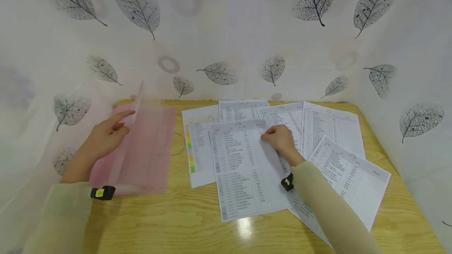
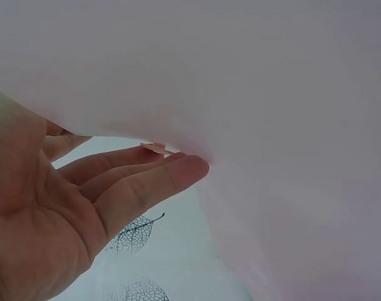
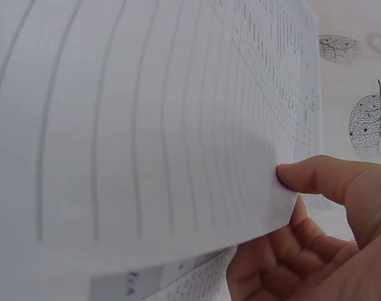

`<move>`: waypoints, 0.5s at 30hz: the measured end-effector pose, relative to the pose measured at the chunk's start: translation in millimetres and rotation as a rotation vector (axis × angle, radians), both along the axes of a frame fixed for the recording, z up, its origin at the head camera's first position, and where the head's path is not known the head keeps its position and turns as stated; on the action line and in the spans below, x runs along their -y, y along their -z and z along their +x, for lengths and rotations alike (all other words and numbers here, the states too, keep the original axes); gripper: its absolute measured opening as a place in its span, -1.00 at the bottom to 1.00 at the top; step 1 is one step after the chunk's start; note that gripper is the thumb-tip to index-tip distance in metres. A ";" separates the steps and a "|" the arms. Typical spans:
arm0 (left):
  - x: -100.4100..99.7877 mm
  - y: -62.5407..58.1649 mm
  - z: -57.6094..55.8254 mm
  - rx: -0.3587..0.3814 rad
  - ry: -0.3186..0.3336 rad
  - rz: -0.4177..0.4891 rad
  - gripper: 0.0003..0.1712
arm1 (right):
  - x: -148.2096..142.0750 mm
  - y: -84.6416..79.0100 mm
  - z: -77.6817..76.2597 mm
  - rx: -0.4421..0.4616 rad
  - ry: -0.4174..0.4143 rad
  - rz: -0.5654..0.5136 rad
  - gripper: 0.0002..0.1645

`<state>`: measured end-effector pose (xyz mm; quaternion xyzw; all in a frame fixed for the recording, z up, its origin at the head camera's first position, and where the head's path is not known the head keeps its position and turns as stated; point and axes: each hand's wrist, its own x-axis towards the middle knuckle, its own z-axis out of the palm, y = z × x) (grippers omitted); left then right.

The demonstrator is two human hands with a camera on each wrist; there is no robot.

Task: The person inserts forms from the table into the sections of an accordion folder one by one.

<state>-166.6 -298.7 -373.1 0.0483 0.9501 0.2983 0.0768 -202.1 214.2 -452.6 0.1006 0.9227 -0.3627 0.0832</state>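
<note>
At the left of the table, a pink translucent folder (image 1: 152,156) lies with its thin cover (image 1: 125,148) raised. My left hand (image 1: 107,134) is beside that cover, fingers extended, the index fingertip right at it. The left wrist view shows the straight fingers (image 2: 146,185) along the cover's edge; a small pale tab (image 2: 156,148) shows just behind them. My right hand (image 1: 280,140) pinches the right edge of a printed table sheet (image 1: 240,167) between thumb and fingers. In the right wrist view, the ruled sheet (image 3: 146,125) bends, with the thumb (image 3: 309,174) on its printed face.
Several other printed sheets overlap behind and to the right, among them a tilted sheet (image 1: 349,179) under my right forearm. A sheet with yellow and green cells (image 1: 199,148) lies left of the pinched one. A leaf-patterned curtain (image 1: 226,42) surrounds the wooden table (image 1: 169,222).
</note>
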 end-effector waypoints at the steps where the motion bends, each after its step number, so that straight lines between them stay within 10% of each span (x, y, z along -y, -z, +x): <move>1: 0.2 0.0 0.0 0.000 -0.001 0.001 -0.33 | 1.4 -1.6 -0.4 -0.002 0.000 -0.002 -0.70; 15: -1.7 -1.8 0.2 0.002 -0.001 0.009 -0.33 | -4.4 -4.6 -7.1 0.187 0.060 -0.261 -0.45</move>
